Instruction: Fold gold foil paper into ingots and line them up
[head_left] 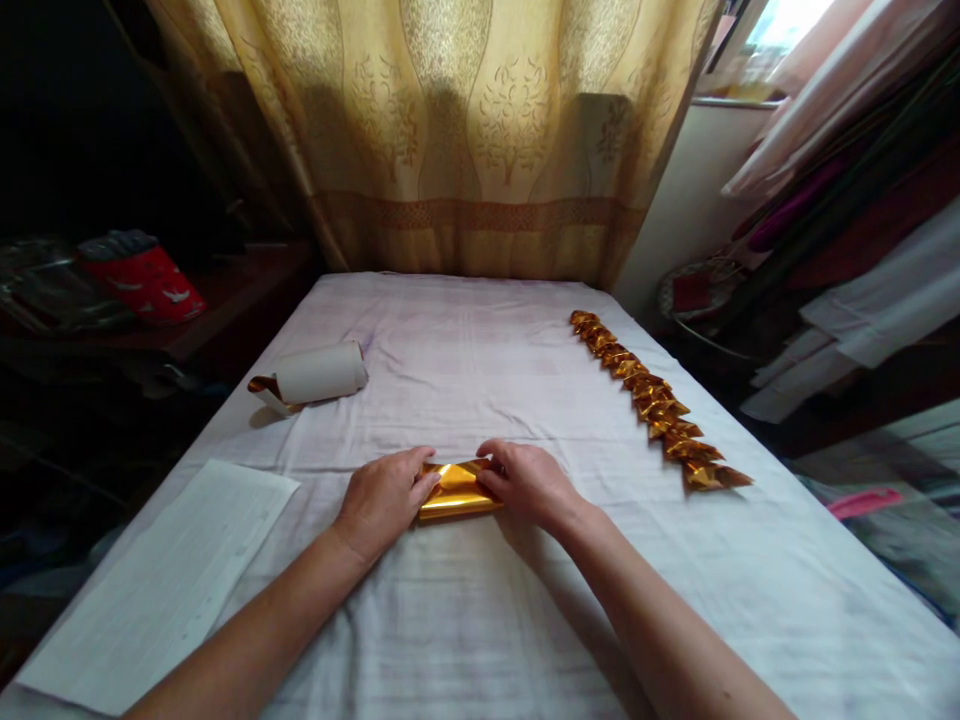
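A folded piece of shiny gold foil paper (459,497) lies across the middle of the cloth-covered table, low in the head view. My left hand (384,500) grips its left end, thumb on top and fingers around the far edge. At the opposite end, my right hand (527,482) pinches the foil paper between thumb and fingers. The strip's near edge is a smooth fold, and its far side stands slightly raised between the hands. Both palms rest close to the cloth.
A row of folded gold foil pieces (651,400) runs along the right side of the white-covered table (465,350). At the left are a white roll (322,372) and a flat white sheet (169,580). A curtain (480,130) hangs behind; clothes (892,290) hang at right.
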